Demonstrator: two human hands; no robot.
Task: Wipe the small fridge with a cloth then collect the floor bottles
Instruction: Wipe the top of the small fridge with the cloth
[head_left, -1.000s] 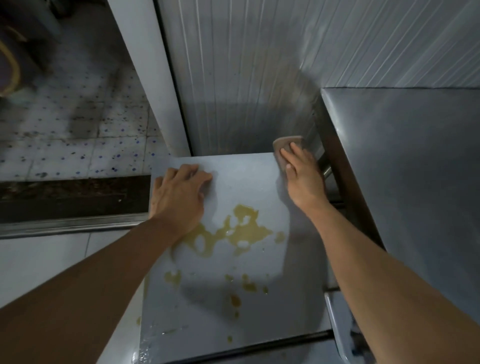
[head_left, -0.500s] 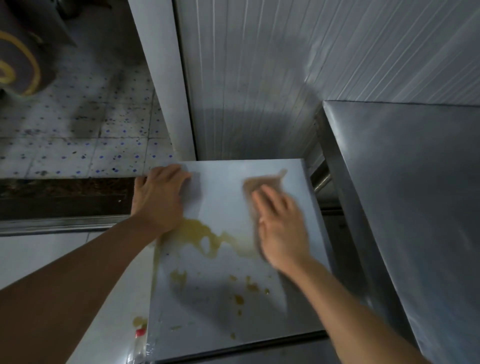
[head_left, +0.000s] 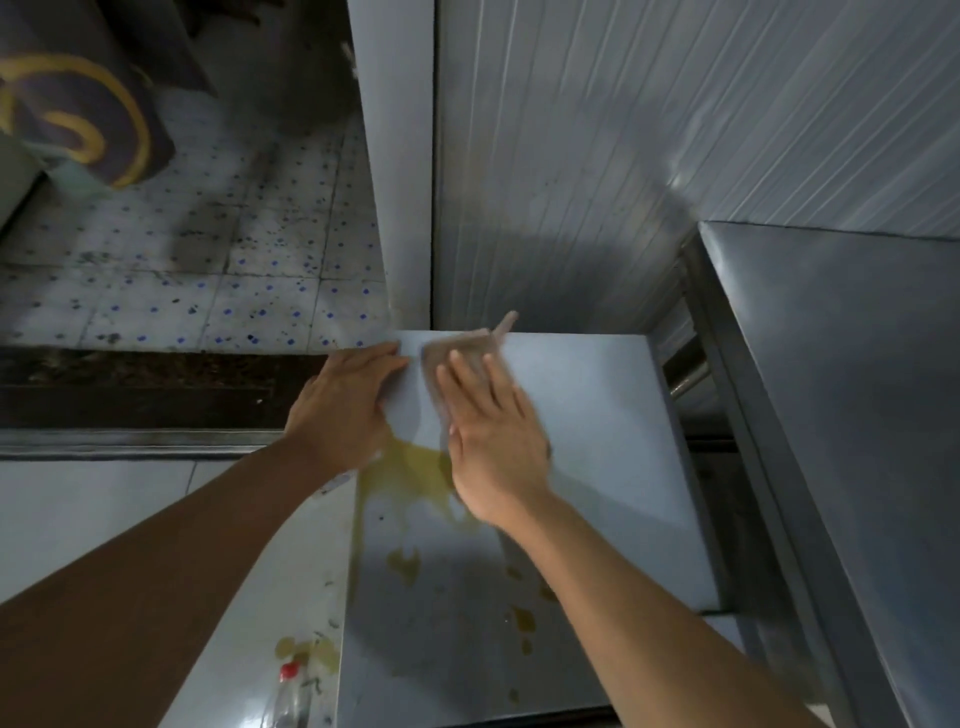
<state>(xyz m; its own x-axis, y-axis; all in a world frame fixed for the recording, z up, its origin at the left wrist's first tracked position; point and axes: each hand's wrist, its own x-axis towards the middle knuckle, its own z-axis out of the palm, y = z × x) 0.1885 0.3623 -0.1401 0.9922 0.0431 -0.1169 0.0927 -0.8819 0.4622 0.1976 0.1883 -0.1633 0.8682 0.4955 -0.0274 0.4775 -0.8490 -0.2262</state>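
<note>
The small fridge's flat grey top (head_left: 597, 441) fills the middle of the view, smeared with a yellow spill (head_left: 410, 478) and several drops nearer me. My right hand (head_left: 493, 441) lies flat on a brownish cloth (head_left: 462, 348), pressing it onto the top near the far left corner. My left hand (head_left: 343, 405) rests flat on the fridge's far left edge, fingers spread. A clear bottle with a red cap (head_left: 288, 691) lies on the floor to the left of the fridge.
A steel counter (head_left: 857, 415) stands to the right of the fridge. A ribbed white wall (head_left: 597, 156) rises behind it. To the left are a dark threshold (head_left: 130, 384), a speckled tile floor, and yellow splashes (head_left: 306, 649) beside the bottle.
My right hand has slid the cloth from the far right corner across to the far left, through the spill. The left hand has shifted to the fridge's left edge. The bottle has come into view.
</note>
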